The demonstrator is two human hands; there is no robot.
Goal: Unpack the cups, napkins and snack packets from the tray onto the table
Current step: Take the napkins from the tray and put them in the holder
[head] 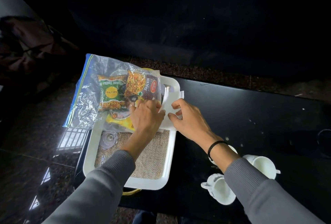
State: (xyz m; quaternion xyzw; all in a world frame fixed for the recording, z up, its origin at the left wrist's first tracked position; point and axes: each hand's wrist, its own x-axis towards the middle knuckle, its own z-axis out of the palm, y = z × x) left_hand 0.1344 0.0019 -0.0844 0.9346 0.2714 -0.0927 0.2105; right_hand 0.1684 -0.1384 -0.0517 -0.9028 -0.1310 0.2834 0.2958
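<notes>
Cups [223, 190] out already; right hand [186, 118] pinches napkins [168, 110], left hand [146, 116] lies on the zip bag [87, 94], grip unclear. Snack packets [138, 84] read "MIXTURE" and "Tadka".

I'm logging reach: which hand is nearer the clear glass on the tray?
Left. The left hand touches the snack bag just up-right of the glass; the right hand is farther right, pinching white napkins at the tray edge.

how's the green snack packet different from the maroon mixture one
The green packet carries a yellow circle; the maroon packet reads MIXTURE. The green packet lies left of the maroon packet, which is nearer the left hand. Both sit inside the clear zip bag over the tray.
</notes>
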